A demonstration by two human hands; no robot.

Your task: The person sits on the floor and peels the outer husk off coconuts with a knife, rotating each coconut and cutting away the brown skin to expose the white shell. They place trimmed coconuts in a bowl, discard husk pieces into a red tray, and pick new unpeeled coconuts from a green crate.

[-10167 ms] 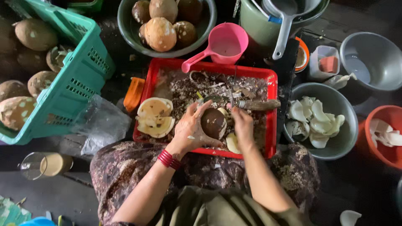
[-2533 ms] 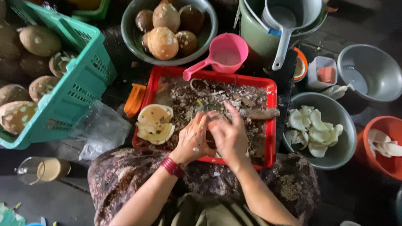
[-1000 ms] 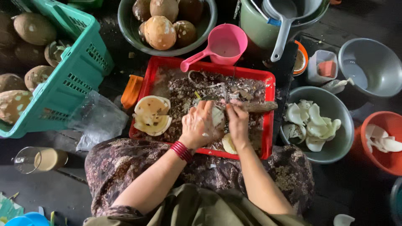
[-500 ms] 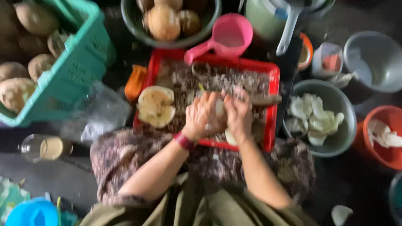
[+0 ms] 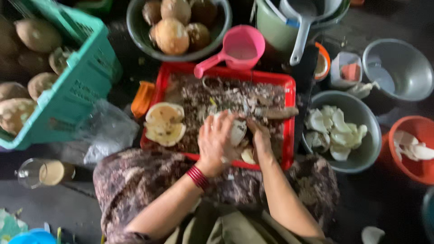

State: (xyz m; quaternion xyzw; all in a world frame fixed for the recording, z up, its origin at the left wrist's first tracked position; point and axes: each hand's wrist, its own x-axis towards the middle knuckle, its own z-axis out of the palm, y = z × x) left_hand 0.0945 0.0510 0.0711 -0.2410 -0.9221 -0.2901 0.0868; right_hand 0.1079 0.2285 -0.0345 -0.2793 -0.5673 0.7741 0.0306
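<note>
The left hand is closed around a pale coconut piece, fingers curled over its top, over the near half of the red tray. The right hand sits just right of that grip and touches the piece; whether it grips a tool cannot be told, since the frame is blurred. The tray rests across the person's patterned lap and is covered in brown shell scrapings. Left of the grip, two halved pale pieces lie in the tray. To the right stands a grey bowl of white flesh, and beyond it an orange bowl. Further left is a teal basket with husked coconuts. Beyond the tray stand a pink scoop and a grey bowl of brown coconuts. The ground is dark and cluttered. Compared with half a second earlier, the hands remain on the same piece at the same spot in the tray.
</note>
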